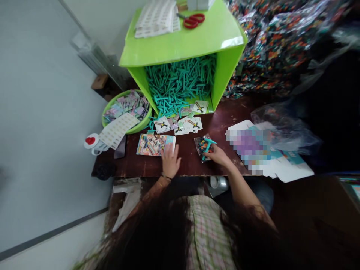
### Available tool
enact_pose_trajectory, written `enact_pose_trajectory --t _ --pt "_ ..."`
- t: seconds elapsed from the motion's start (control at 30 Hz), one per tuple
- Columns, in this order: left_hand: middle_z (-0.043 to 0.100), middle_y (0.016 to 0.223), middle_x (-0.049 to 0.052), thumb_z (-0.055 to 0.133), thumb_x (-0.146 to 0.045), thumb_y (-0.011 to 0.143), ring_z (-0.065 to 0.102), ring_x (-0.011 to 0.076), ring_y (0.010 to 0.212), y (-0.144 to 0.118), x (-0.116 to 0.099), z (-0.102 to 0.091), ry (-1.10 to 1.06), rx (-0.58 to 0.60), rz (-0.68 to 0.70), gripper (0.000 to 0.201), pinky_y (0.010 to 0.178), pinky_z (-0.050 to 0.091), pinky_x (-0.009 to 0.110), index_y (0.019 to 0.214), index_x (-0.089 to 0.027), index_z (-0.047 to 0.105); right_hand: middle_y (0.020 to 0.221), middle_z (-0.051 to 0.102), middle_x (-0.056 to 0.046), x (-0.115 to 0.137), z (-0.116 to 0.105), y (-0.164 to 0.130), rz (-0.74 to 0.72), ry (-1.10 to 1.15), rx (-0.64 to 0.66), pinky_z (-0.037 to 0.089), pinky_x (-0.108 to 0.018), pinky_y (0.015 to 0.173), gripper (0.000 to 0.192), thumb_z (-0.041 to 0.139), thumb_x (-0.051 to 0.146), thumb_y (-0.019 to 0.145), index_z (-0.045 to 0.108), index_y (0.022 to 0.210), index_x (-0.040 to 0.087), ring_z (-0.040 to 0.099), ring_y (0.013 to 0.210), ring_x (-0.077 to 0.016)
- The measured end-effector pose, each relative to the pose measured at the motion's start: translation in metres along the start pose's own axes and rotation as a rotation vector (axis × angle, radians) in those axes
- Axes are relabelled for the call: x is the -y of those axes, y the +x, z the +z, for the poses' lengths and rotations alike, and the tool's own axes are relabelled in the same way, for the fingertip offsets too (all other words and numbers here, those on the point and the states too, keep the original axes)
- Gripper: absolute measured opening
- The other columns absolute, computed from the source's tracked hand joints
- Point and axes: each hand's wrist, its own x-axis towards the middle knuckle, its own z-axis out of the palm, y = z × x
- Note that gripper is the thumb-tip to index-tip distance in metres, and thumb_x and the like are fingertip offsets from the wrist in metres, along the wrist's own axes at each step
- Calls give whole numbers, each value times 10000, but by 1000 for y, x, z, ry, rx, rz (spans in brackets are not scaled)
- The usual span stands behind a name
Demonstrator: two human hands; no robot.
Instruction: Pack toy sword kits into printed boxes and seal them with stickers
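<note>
From the head camera, the right hand [218,154] pinched a small clear packet [203,147] of colourful pieces with a teal stick [208,144], at five o'clock from the green box [185,45]. It looked light, crinkly and slippery, best gripped at an edge. The left hand [170,162] lay flat, fingers spread, on a printed card [155,144]. The dark wooden table [185,165] stood cluttered beside a pale wall.

the printed sheet [254,150] beside the right hand [218,154] is blurred out; the label sheets [157,17] are cut off by the top edge, their print too small to be read.
</note>
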Motion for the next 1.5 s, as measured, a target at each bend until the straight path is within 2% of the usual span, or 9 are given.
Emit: enact_pose_trajectory --t 0.13,0.27,0.37,0.63,0.77,0.9,1.07,1.33,1.5 --pt "732 1187 130 769 -283 761 423 400 1476 8 19 -80 83 -208 10 173 1287 98 582 932 -261 762 969 765 -20 -16 -4 0 -112 118 14 564 -365 890 475 771 347 728 685 1178 222 713 901 -220" --pt "709 1022 94 643 -448 889 558 334 1238 25 -1 -125 159 -173 211 201 1198 327 490 892 -258 707 1028 762 -39 -14 -11 -9 -144 102 28 554 -389 909 469 772 348 736 680 1179 224 710 946 -251" --pt "677 1032 113 627 -378 903 566 328 1125 58 -25 -107 344 -22 237 172 1124 389 485 953 -230 701 1029 749 -56 -7 -21 -21 -201 85 39 548 -394 889 448 758 374 749 672 1156 209 695 940 -265" --pt "632 1383 196 887 -212 681 401 465 1429 111 -29 26 505 453 386 650 1261 108 601 1299 -212 685 926 730 -30 5 -48 -42 -289 -18 183 516 -331 798 378 720 308 765 683 1126 205 658 832 -228" --pt "593 1489 169 893 -248 685 335 463 1495 91 -3 13 506 350 291 719 1270 32 618 1367 -254 666 956 744 -41 1 -41 -39 -284 -21 214 524 -341 819 361 708 284 777 696 1128 199 665 854 -237" --pt "748 1194 167 651 -291 917 591 368 1253 84 11 13 501 255 194 276 1216 255 543 1144 -201 779 1091 759 -43 18 -11 -27 -319 121 391 535 -347 913 399 679 270 817 676 1207 185 684 968 -234" --pt "778 1030 126 449 -273 1029 700 252 984 88 8 18 504 216 122 358 984 477 379 1006 -186 795 1086 769 -96 42 10 -10 -221 -166 477 535 -299 834 350 628 283 886 642 1209 151 693 923 -231" --pt "683 1357 142 621 -298 941 562 336 1331 54 61 -81 589 -85 -27 364 1163 411 507 1282 -215 719 1204 732 -152 40 8 -25 -320 -389 552 527 -318 878 238 621 270 884 702 1084 171 704 1019 -278" --pt "683 1337 183 475 -229 992 606 321 1285 28 86 -78 475 -224 -193 470 1141 464 463 1433 -130 607 1237 714 -170 63 45 -23 -350 -329 487 520 -341 923 273 609 232 892 709 1128 139 684 1093 -291"
